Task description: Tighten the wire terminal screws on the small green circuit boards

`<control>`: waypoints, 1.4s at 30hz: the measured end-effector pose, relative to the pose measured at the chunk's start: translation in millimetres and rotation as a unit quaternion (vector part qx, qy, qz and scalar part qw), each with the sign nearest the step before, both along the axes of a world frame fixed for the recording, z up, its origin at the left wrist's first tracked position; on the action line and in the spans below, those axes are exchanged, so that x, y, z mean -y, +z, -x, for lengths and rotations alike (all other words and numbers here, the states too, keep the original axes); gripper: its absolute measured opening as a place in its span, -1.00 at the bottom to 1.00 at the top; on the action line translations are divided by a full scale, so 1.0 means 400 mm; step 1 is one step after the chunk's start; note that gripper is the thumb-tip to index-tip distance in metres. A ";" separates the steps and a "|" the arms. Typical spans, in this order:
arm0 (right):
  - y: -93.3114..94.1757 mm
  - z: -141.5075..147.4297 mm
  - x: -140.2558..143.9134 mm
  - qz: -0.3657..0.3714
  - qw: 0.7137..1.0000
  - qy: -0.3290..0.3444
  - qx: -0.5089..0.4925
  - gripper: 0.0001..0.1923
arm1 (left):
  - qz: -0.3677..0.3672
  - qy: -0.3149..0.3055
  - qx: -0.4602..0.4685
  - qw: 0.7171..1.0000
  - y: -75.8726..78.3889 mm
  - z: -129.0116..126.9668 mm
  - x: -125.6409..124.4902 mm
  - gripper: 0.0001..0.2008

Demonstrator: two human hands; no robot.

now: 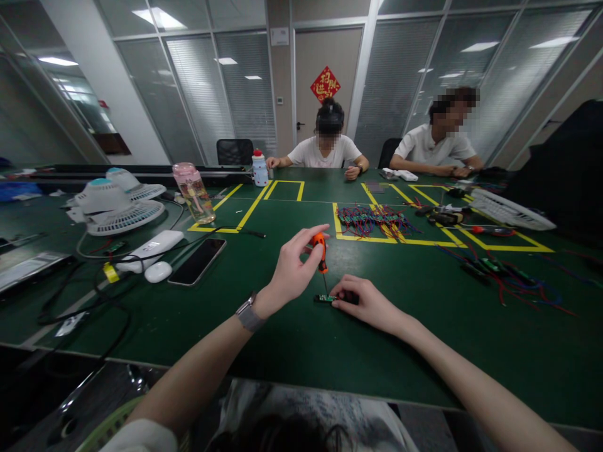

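A small green circuit board (325, 299) lies flat on the green table (292, 339), just in front of the person, dark parts along its top. The right hand (365, 304) pins it down, fingers closed over its right end. The left hand (294, 270) pinches an orange-handled screwdriver (321, 251) upright between thumb and fingertips, its thin shaft meeting the board's left end. This looks like a screw being driven or loosened; the next turn calls for a steady vertical tip and a board that does not slide. Beyond lie a bundle of wired boards (374, 221) inside yellow tape, a phone (196, 262) to the left, and two people seated opposite.
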State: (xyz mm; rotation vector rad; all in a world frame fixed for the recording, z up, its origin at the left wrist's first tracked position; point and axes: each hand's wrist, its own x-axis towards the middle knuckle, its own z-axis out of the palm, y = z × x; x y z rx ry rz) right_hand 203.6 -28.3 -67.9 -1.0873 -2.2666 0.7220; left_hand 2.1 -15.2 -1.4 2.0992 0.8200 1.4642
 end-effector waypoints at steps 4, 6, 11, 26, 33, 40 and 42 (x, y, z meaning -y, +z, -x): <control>-0.001 -0.001 0.000 -0.002 1.000 -0.001 0.003 -0.94 | -0.032 0.035 -0.015 0.999 0.003 -0.001 0.003 -0.73; -0.001 -0.001 0.000 -0.001 1.000 0.001 0.002 -0.94 | -0.029 0.023 -0.020 0.999 0.004 -0.002 0.004 -0.71; 0.004 0.001 0.002 -0.001 1.000 0.000 0.002 -0.94 | -0.030 0.016 -0.017 0.999 -0.001 -0.002 0.000 -0.68; 0.003 0.000 0.002 -0.001 1.000 0.000 0.001 -0.93 | -0.084 0.055 -0.039 0.994 0.006 -0.001 0.007 -0.75; 0.005 0.001 0.003 0.003 1.000 0.000 -0.004 -0.92 | -0.061 0.062 -0.051 0.995 0.004 0.000 0.005 -0.73; 0.002 0.000 0.002 0.003 1.000 0.001 0.000 -0.92 | -0.036 0.024 -0.047 0.998 0.006 0.000 0.008 -0.67; 0.002 0.000 0.002 0.004 1.000 0.001 0.000 -0.92 | -0.050 0.046 -0.051 0.996 0.004 0.000 0.007 -0.71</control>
